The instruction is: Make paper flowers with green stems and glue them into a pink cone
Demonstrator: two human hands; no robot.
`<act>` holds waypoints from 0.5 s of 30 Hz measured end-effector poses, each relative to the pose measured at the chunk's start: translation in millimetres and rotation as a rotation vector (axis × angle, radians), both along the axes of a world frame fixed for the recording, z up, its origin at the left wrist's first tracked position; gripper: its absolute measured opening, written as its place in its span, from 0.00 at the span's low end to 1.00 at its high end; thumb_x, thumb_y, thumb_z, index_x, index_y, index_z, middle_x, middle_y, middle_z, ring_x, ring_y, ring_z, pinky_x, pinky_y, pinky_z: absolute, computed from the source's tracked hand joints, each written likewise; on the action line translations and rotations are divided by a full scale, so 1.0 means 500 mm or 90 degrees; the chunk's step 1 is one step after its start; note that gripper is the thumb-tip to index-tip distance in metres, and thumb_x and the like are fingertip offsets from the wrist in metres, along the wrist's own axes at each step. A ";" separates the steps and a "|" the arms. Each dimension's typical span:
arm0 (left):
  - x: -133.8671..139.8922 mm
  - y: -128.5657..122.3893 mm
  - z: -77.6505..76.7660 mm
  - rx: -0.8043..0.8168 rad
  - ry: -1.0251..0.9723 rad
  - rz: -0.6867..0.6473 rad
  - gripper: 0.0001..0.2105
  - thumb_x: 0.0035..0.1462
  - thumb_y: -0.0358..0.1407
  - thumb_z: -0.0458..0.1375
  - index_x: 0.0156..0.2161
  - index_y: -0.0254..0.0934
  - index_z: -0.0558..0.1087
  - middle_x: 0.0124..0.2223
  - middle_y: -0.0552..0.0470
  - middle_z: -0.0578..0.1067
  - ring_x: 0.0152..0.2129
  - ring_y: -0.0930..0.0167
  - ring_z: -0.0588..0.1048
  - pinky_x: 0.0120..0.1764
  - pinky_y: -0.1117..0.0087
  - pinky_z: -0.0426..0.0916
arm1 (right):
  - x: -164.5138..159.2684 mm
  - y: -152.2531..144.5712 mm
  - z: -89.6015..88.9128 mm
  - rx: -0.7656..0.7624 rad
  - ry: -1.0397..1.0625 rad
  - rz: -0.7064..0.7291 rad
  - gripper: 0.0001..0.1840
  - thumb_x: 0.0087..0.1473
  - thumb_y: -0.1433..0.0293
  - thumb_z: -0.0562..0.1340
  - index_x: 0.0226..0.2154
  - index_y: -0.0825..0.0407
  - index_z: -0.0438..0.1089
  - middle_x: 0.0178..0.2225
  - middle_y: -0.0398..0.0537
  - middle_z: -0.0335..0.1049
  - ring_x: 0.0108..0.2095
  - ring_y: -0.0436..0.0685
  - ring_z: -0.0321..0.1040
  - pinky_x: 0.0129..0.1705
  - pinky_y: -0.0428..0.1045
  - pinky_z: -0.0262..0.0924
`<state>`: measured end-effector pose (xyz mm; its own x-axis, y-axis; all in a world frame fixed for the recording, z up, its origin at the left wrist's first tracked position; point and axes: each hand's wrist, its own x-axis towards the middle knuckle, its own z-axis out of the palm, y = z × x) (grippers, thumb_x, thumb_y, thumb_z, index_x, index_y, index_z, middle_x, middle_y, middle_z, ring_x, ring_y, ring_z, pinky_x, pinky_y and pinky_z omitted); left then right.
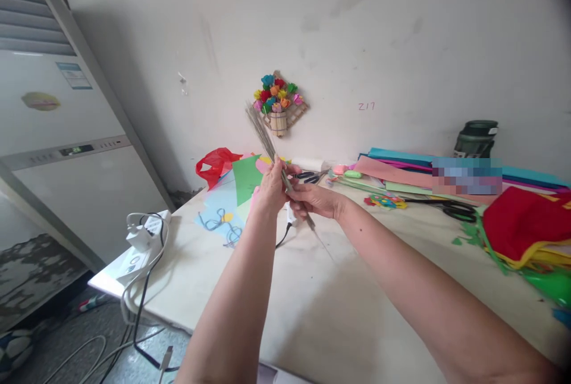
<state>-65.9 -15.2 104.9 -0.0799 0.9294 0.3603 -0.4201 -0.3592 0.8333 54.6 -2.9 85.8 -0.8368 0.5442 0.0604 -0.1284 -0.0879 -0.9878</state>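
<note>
Above the table, my left hand (271,185) wraps round a bundle of thin, greenish-brown stalks (264,134) that look like wire or dried stems. The bundle slants from upper left to lower right, its tips fanning a little at the top. My right hand (314,201) is closed on the lower part of the same bundle, just below my left. One thin strand sticks out past the bundle's lower end. Behind the hands, a green paper sheet (247,179) and a white plug with a black cord (291,216) are partly covered.
On the wall hangs a paper-flower decoration (277,101). Left on the table are a red bag (216,165), blue string (220,228) and a power strip (145,250). Scissors (459,210), coloured paper (397,173), a dark bottle (476,139) and red fabric-like pieces (520,223) lie rightward.
</note>
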 end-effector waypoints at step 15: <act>-0.325 -0.086 -0.082 -0.514 0.933 0.286 0.37 0.33 0.39 0.64 0.52 0.32 0.59 0.53 0.28 0.61 0.28 0.63 0.74 0.20 0.71 0.65 | -0.079 -0.039 0.010 -0.042 0.007 -0.169 0.14 0.53 0.61 0.54 0.24 0.52 0.55 0.12 0.31 0.42 0.09 0.40 0.37 0.10 0.38 0.32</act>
<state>-228.4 -58.4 63.7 -0.4204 0.8960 -0.1427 0.7968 0.4398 0.4142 15.0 -22.5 90.6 -0.6641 0.7472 0.0263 -0.1663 -0.1133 -0.9795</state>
